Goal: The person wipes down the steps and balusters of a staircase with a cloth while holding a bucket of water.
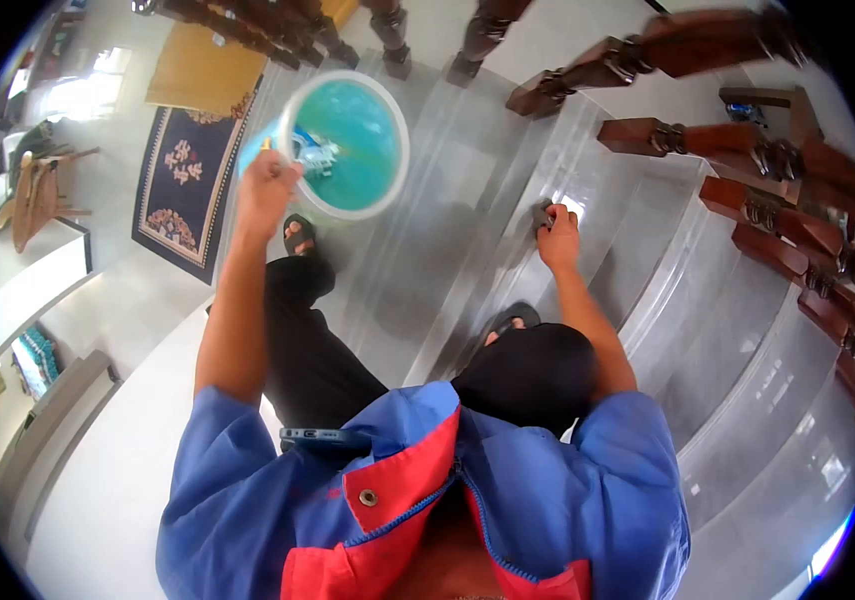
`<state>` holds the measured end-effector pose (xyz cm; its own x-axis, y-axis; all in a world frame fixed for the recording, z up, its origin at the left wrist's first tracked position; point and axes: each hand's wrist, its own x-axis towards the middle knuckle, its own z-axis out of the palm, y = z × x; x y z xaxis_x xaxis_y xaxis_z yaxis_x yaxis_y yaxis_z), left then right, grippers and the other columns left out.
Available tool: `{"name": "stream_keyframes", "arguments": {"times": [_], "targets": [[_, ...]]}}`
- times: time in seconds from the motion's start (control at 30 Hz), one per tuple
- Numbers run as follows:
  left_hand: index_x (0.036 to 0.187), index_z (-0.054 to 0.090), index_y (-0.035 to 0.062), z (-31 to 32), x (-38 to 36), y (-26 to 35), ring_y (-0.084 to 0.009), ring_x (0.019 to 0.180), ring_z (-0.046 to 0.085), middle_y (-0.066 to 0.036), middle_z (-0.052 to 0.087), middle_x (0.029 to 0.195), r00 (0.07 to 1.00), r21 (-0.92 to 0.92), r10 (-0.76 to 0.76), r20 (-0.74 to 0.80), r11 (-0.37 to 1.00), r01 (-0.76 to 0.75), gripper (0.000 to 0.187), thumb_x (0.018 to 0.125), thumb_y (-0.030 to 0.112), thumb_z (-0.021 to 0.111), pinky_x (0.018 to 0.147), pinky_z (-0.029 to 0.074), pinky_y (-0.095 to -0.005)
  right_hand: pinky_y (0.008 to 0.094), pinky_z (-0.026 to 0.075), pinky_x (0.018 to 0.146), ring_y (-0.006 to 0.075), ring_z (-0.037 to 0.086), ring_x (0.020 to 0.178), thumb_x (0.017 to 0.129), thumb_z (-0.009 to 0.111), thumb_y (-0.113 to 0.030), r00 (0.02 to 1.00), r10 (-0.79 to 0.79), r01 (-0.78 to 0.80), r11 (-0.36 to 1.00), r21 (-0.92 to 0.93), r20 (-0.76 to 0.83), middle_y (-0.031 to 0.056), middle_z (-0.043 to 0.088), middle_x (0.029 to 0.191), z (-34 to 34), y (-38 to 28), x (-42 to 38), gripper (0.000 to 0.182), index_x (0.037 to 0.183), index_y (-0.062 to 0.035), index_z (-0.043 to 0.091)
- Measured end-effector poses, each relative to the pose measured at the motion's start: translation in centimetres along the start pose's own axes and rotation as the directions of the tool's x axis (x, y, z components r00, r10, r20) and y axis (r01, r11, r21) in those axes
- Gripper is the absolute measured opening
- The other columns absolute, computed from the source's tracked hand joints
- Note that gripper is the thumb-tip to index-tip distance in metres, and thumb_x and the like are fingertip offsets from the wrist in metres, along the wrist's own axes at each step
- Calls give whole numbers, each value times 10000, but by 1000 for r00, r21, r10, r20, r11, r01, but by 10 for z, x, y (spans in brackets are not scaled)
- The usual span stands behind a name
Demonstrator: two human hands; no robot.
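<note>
A white-rimmed bucket [399,178] holds blue-green water, with a pale blue and white item [315,158] at its left inner side. My left hand [269,185] is closed at the bucket's left rim, around something small with a yellow part, too blurred to name. To the right, my right hand [558,238] is closed on a dark grey cloth [541,217], held against the edge of a grey stair step [507,225].
Dark wooden balusters [637,137] run along the top and right. Grey steps [692,300] descend or rise at the right; which, I cannot tell. A patterned dark rug [184,180] and a wooden chair [39,200] are at the left. My sandalled feet [299,235] are on the steps.
</note>
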<state>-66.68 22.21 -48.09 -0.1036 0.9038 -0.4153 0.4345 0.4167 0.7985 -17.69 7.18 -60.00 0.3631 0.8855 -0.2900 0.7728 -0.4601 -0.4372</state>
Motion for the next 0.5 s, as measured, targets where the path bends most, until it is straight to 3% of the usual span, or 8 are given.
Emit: {"name": "stream_keyframes", "arguments": {"times": [0.03, 0.07, 0.1, 0.13, 0.2, 0.37, 0.5], "targets": [[970, 636, -27, -23, 8, -3, -146, 679, 601, -73, 629, 795, 1000, -30, -7, -14, 1000, 7, 216, 901, 162, 714, 587, 488, -303, 444, 526, 890, 370, 636, 1013, 793, 649, -44, 992, -88, 80, 993, 88, 86, 171, 616, 1143, 4, -2, -6, 364, 1150, -103, 606], [995, 637, -26, -44, 15, -9, -149, 706, 612, -74, 641, 825, 999, -112, -32, -27, 993, 28, 215, 908, 158, 705, 607, 496, -301, 397, 533, 889, 304, 661, 1011, 785, 679, -65, 983, -52, 8, 970, 242, 177, 149, 672, 1119, 8, -5, -10, 370, 1153, -90, 649], [1020, 637, -25, -66, 21, -17, -153, 732, 622, -75, 653, 855, 997, -193, -58, -45, 980, 48, 216, 915, 155, 697, 626, 504, -298, 397, 533, 889, 304, 661, 1011, 785, 679, -65, 981, -45, 1, 974, 228, 188, 149, 672, 1119, 3, -16, -14, 370, 1153, -90, 649], [1077, 633, -11, -94, 27, -28, -161, 811, 634, -71, 670, 935, 995, -316, -100, -18, 945, 89, 224, 922, 143, 686, 686, 514, -301, 371, 535, 874, 262, 668, 991, 784, 692, -73, 971, 7, -62, 973, 224, 237, 126, 688, 1090, -4, -34, -17, 367, 1149, -86, 660], [1089, 631, -3, -143, 33, -44, -159, 839, 632, -67, 669, 954, 984, -371, -153, -91, 922, 109, 227, 922, 140, 684, 706, 515, -302, 320, 536, 805, 166, 658, 889, 788, 712, -86, 950, 76, -173, 936, 308, 304, 69, 705, 998, -18, -66, -19, 343, 1129, -73, 678], [1106, 618, 18, -245, 30, -81, -141, 891, 622, -46, 657, 976, 948, -459, -249, -198, 878, 135, 235, 915, 138, 687, 724, 514, -303, 314, 534, 778, 144, 646, 872, 796, 707, -96, 950, 194, -268, 908, 321, 244, 63, 695, 981, -64, -125, -9, 339, 1132, -61, 682], [1063, 607, 12, -300, 22, -82, -122, 788, 614, -56, 639, 930, 945, -498, -269, -185, 855, 146, 215, 912, 140, 692, 633, 494, -257, 321, 538, 756, 157, 647, 863, 792, 707, -107, 954, 243, -285, 915, 286, 174, 60, 691, 976, -86, -181, -18, 356, 1144, -60, 683]]}}
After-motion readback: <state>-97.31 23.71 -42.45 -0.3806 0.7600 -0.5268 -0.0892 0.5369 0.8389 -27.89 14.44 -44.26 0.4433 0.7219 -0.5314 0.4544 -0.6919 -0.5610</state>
